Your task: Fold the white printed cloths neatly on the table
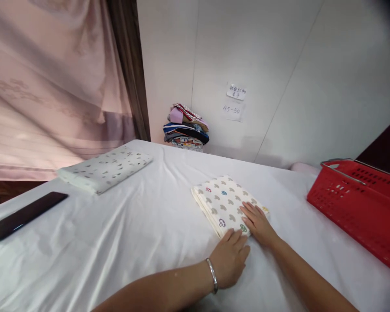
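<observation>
Left hand (pixel 229 260): lower middle of the frame, fingertips on the near corner of the cloth (pixel 229 201), fingers close together and a little bent; whether they pinch the edge or only press on it, I cannot tell.
Bracelet (pixel 212 276): silver, around the left wrist.
Right hand (pixel 259 224): just beside the left, right of the middle, laid over the cloth's right-hand side with the fingers extended on its top; it is not closed around anything.
Cloth: right of the frame's middle, folded into a flat block, cream with grey mushrooms and a few coloured ones; layers show along its left edge.
Sheet (pixel 143 229): white, creased, under the cloth and across the lower frame.
Slab (pixel 26 216): dark, long and flat, at the left edge.
Basket (pixel 351 203): red, perforated, metal-handled, at the right edge.
Leaf cloth (pixel 107 168): white, folded, left of the middle, beyond the slab.
Curtain (pixel 52 78): pink, upper left.
Pile (pixel 186 128): folded fabrics in mixed colours, upper middle, against the wall (pixel 263 52).
Notes (pixel 234 108): two papers on the wall, the lower reading "45-50".
</observation>
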Demonstrator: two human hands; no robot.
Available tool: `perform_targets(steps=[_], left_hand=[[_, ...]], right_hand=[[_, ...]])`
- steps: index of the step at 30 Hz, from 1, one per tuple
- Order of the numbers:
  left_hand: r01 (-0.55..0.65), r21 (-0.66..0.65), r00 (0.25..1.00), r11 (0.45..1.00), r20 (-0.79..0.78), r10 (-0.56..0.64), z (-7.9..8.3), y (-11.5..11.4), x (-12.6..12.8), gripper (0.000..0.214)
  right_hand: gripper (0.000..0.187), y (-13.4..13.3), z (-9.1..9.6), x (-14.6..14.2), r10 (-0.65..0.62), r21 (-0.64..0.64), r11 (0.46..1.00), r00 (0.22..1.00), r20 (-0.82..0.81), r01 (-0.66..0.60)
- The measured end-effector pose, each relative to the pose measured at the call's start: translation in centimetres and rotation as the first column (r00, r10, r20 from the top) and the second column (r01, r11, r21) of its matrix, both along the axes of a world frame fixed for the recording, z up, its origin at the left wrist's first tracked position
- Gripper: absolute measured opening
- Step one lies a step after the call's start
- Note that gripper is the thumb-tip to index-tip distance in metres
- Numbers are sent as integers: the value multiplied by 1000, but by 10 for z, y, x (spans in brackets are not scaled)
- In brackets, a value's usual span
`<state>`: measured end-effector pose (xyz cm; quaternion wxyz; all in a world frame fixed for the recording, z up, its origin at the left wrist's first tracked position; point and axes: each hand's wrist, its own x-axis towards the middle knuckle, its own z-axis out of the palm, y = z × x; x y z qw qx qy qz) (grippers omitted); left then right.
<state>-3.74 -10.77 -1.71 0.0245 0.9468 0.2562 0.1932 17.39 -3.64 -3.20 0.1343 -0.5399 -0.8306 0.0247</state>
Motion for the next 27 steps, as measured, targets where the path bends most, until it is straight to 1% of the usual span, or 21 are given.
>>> perform_targets(steps=[2, 3, 4, 5, 7, 8, 9, 11, 13, 14, 15, 16, 21, 24, 27], left_hand=[[102, -54, 993, 993, 67, -98, 5, 3, -12, 29], [127, -71, 987, 989, 110, -119, 7, 8, -19, 26], [120, -82, 981, 989, 159, -106, 8, 16, -26, 25], [80, -92, 975, 993, 213, -59, 9, 25, -35, 26], [-76, -120, 944, 990, 310, 111, 7, 50, -53, 29], [-178, -142, 914, 974, 344, 217, 6, 64, -63, 31], [-280, -166, 876, 946, 358, 322, 5, 79, -73, 35], [-467, -247, 791, 849, 313, 527, 2, 108, -91, 46], [-553, -377, 731, 743, 210, 650, 1, 131, -104, 54], [-563, -432, 717, 704, 167, 676, 0, 140, -108, 57], [-560, -478, 714, 677, 137, 687, 0, 147, -110, 59], [-550, -511, 716, 661, 120, 688, 0, 154, -112, 59], [-490, -583, 743, 648, 108, 660, 0, 173, -111, 54], [-455, -602, 756, 657, 130, 642, 1, 179, -111, 49], [-430, -613, 746, 663, 173, 644, 0, 178, -114, 43]], right_hand=[[46, -3, -2, 3, -13, 16, 1000, 1000, -10, 13], [45, -4, -3, 5, -30, 22, 999, 999, -14, 31], [45, -5, -5, 7, -55, 27, 998, 998, -18, 55], [45, -5, -6, 9, -87, 33, 996, 996, -24, 88], [45, -3, -10, 16, -175, 40, 983, 983, -54, 177], [46, -1, -11, 19, -229, 34, 972, 970, -84, 233], [48, 1, -11, 23, -287, 13, 957, 950, -124, 291], [55, 7, -11, 30, -398, -76, 917, 890, -225, 391], [60, 14, -9, 35, -480, -189, 877, 821, -311, 442], [62, 17, -7, 36, -508, -232, 861, 792, -338, 454], [63, 20, -5, 37, -530, -262, 847, 770, -355, 462], [65, 23, -4, 38, -546, -284, 837, 755, -364, 468], [74, 40, 0, 47, -599, -384, 792, 723, -343, 474], [70, 51, 4, 54, -579, -422, 802, 724, -375, 423], [65, 61, 11, 53, -553, -453, 815, 718, -423, 361]])
